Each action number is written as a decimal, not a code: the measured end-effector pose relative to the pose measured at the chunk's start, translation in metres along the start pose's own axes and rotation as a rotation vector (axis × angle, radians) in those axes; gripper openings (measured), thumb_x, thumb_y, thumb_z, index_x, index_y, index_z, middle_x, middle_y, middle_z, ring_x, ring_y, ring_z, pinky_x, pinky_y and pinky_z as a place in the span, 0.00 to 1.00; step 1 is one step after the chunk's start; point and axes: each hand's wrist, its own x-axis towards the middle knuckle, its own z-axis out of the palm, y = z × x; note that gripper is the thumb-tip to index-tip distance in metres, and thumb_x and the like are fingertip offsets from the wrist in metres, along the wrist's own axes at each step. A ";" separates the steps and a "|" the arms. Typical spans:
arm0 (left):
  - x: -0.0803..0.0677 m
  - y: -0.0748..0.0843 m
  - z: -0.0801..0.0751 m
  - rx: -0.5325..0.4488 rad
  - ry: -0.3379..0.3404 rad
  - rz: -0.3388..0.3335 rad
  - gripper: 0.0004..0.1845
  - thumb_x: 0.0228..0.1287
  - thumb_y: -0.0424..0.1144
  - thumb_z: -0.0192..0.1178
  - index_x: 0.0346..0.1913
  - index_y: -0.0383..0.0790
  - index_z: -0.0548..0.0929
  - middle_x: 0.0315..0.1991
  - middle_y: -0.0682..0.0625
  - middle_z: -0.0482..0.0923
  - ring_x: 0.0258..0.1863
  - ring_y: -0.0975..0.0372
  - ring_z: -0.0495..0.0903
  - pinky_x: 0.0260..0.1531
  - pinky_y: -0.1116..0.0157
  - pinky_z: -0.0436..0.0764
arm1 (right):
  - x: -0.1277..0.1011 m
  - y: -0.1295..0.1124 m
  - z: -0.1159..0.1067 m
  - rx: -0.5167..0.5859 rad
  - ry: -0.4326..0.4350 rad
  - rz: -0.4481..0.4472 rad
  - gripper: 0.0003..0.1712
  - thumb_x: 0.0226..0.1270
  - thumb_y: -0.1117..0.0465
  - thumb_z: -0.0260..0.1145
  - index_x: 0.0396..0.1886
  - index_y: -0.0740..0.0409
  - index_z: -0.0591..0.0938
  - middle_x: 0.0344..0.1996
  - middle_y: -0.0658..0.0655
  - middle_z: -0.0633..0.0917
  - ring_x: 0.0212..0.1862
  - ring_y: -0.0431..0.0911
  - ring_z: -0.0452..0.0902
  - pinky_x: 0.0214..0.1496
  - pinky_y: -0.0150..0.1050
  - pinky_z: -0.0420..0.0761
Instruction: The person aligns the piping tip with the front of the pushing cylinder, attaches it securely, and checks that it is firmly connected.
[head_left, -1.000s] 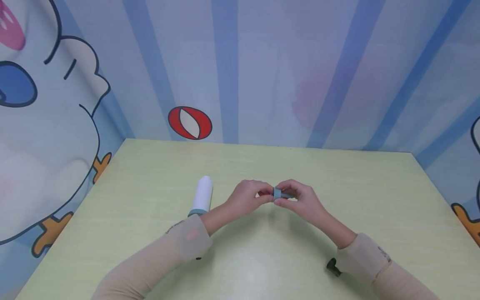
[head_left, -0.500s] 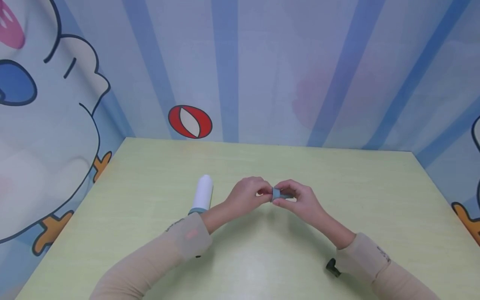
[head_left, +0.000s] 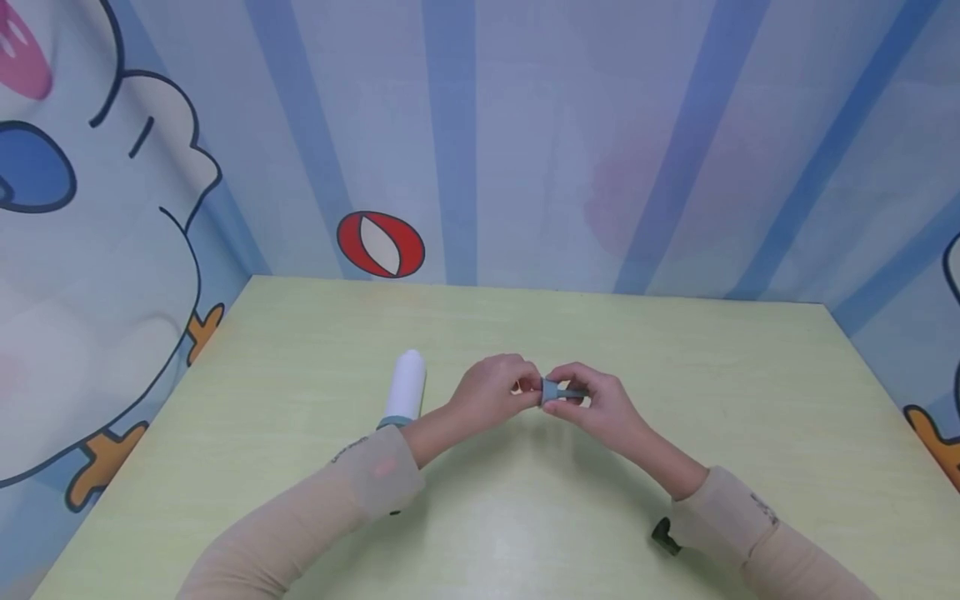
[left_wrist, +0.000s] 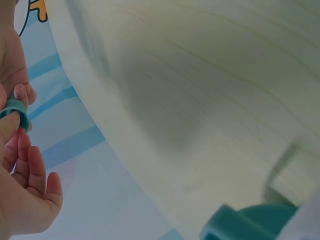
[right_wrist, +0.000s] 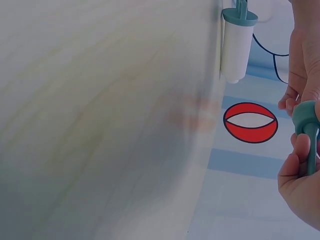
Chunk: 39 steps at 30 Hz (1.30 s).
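Above the middle of the table, both hands meet at a small teal cap [head_left: 550, 391] with a thin stem. My left hand [head_left: 495, 387] pinches it from the left; in the left wrist view its hollow side shows as a ring [left_wrist: 18, 106] with a fingertip at the opening. My right hand [head_left: 606, 406] grips the cap's rim between thumb and fingers, and the stem [right_wrist: 312, 150] points back toward its palm. Left of the hands, a white cylinder [head_left: 406, 386] with a teal lid lies on the table, partly hidden by the left forearm.
The pale green table [head_left: 675, 350] ends at a striped blue wall [head_left: 525, 150] behind and beside it. In the right wrist view, the cylinder's teal lid [right_wrist: 240, 17] carries a handle-like part. A black piece [head_left: 665, 536] juts from under the right cuff.
Both hands have drifted slightly left with the cap between them. The cap has turned a little, and its stem shows more plainly between the right fingers. The white cylinder has stayed in place.
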 end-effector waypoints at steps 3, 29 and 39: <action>-0.002 -0.004 -0.003 0.004 -0.015 -0.022 0.09 0.54 0.47 0.61 0.35 0.47 0.82 0.29 0.56 0.77 0.29 0.67 0.73 0.29 0.73 0.71 | 0.001 0.001 -0.002 -0.043 0.015 -0.006 0.15 0.52 0.60 0.67 0.41 0.57 0.78 0.31 0.57 0.82 0.27 0.38 0.72 0.30 0.33 0.74; -0.035 -0.081 -0.025 0.058 -0.022 -0.190 0.21 0.52 0.48 0.62 0.50 0.46 0.78 0.53 0.47 0.74 0.56 0.52 0.68 0.56 0.51 0.66 | 0.007 0.022 -0.010 -0.122 0.034 0.000 0.15 0.53 0.60 0.67 0.41 0.58 0.78 0.33 0.58 0.82 0.27 0.39 0.69 0.28 0.31 0.71; -0.043 -0.098 -0.028 0.054 -0.045 -0.367 0.39 0.51 0.50 0.63 0.65 0.45 0.60 0.67 0.38 0.54 0.66 0.45 0.54 0.59 0.43 0.59 | 0.008 0.025 -0.009 -0.123 0.035 -0.007 0.15 0.52 0.60 0.67 0.41 0.59 0.78 0.31 0.57 0.82 0.26 0.38 0.68 0.26 0.29 0.70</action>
